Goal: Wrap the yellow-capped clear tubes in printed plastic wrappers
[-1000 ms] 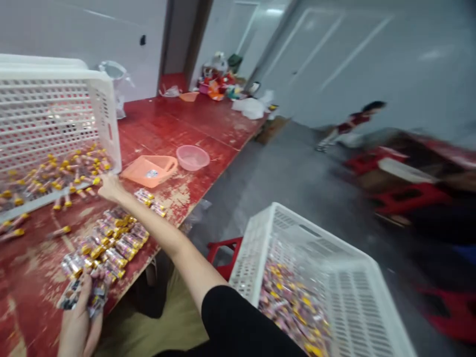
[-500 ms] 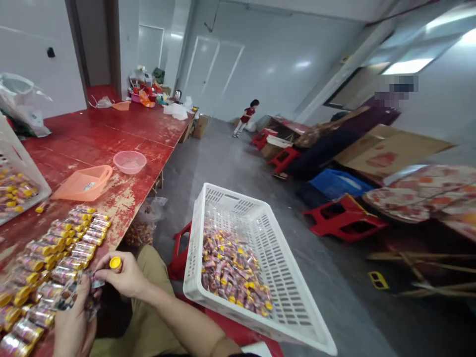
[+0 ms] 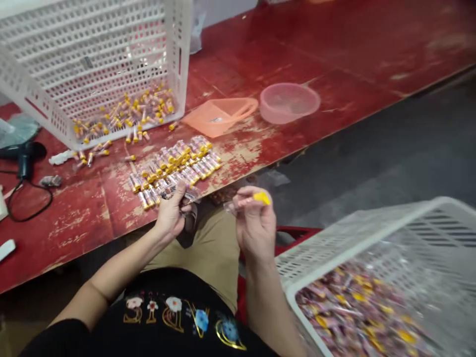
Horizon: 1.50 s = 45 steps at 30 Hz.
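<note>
My left hand (image 3: 171,214) is closed on some clear printed plastic wrappers (image 3: 190,193) at the table's front edge, beside the wrapped tubes. Off to its right, above my lap, my right hand (image 3: 256,230) pinches a small yellow-capped tube (image 3: 261,198). A bit of clear film seems to hang at its fingertips, but blur hides the detail. Rows of wrapped yellow-capped tubes (image 3: 174,166) lie on the worn red table (image 3: 85,213), just beyond my left hand.
A white crate (image 3: 178,59) tipped on its side spills loose yellow-capped tubes. Behind the rows are an orange scoop (image 3: 217,116) and a pink basin (image 3: 290,104). A black hair dryer (image 3: 26,156) lies at left. Another white crate (image 3: 334,238) at right holds many wrapped tubes.
My view has swung left and down towards the table. My right hand has parted from the left and moved right, with the yellow-capped tube still in it. The left still grips the wrappers.
</note>
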Each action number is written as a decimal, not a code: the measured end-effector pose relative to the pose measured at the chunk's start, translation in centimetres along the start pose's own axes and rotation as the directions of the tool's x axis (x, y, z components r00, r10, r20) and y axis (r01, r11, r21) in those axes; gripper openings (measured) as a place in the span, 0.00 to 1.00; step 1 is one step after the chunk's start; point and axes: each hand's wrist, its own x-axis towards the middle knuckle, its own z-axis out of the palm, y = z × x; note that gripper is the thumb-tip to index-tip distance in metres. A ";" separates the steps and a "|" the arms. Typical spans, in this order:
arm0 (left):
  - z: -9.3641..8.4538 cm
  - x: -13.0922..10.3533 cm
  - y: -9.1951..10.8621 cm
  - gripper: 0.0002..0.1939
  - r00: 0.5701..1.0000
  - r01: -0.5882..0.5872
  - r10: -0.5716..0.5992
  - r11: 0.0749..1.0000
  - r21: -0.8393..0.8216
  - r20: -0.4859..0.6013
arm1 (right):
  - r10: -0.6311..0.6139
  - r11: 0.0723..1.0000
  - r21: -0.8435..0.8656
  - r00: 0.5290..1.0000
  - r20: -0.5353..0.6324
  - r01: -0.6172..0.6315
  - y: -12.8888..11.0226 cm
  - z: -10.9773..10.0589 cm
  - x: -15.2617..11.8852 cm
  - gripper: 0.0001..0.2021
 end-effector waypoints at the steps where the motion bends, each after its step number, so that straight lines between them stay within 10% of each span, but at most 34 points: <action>1: -0.1 -0.2 0.0 0.31 1.000 0.015 -0.015 1.000 -0.005 0.005 | -0.028 1.000 0.000 1.000 0.013 0.028 -0.5 0.1 -0.3 0.17; 25: 0.0 -0.8 -1.1 0.25 0.980 0.134 -0.153 0.981 0.142 0.130 | -0.288 0.955 -0.136 0.932 -0.218 0.264 0.5 1.2 -2.5 0.11; 36: -0.8 -1.0 -0.6 0.26 0.975 0.124 -0.154 0.975 0.184 0.162 | -0.342 0.830 -0.382 0.912 0.227 0.407 0.2 -1.1 -4.0 0.21; 45: -1.6 -2.0 -1.2 0.26 0.946 0.152 -0.228 0.940 0.305 0.229 | -0.353 0.805 -0.400 0.895 0.272 0.439 1.2 0.1 -4.2 0.26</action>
